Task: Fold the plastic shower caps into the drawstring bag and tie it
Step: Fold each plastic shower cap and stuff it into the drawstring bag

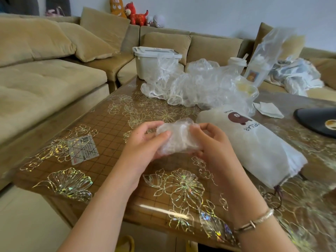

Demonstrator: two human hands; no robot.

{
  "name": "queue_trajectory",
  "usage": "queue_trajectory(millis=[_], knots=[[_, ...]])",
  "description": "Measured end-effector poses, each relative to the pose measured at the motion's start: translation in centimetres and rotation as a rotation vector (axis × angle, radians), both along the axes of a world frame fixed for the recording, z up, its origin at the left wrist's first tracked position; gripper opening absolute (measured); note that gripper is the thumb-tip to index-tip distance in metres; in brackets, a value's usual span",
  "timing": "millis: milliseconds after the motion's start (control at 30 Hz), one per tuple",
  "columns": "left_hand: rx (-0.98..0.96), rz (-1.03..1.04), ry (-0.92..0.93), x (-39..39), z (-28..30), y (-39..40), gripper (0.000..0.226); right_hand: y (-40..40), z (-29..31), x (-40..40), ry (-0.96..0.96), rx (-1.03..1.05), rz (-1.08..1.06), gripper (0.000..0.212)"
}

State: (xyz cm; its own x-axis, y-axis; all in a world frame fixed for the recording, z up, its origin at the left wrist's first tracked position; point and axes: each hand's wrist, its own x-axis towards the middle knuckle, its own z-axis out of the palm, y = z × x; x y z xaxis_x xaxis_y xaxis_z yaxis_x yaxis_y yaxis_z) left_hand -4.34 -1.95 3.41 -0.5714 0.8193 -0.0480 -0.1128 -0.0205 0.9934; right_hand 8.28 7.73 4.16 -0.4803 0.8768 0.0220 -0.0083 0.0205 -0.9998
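Both hands hold a clear plastic shower cap [177,138], bunched into a small folded wad above the table. My left hand [145,142] grips its left side with the thumb on top. My right hand [211,142] pinches its right side. A white drawstring bag [258,148] with a brown bear print lies just to the right, its dark cord [274,197] trailing at the near end. A loose heap of more clear shower caps [196,84] sits at the back of the table.
The table [109,139] has a glossy flower-patterned cover and a small card [82,150] at the left. A white lidded tub [154,60], a clear bag with a cup [261,59], a tissue [269,110] and a dark object [318,120] lie behind and right. A beige sofa [45,79] wraps around.
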Motion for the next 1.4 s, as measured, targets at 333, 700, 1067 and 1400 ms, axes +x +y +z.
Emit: queue_trajectory(millis=[333, 700, 1067, 1400], knots=[[0.103, -0.031, 0.060, 6.2, 1.2, 2.2, 0.030, -0.6, 1.9, 7.4, -0.210, 0.540, 0.129, 0.046], [0.046, -0.068, 0.856, 15.2, 0.6, 5.4, 0.044, 1.9, 1.8, 17.3, 0.112, 0.526, -0.431, 0.019], [0.059, 0.120, 0.806, 18.0, -0.9, 6.6, 0.004, 3.1, -0.8, 19.6, -0.149, 0.308, -0.157, 0.024], [0.112, 0.110, 0.845, 15.9, -1.4, 5.5, 0.010, 3.0, -2.0, 14.1, -0.261, 0.463, 0.178, 0.028]])
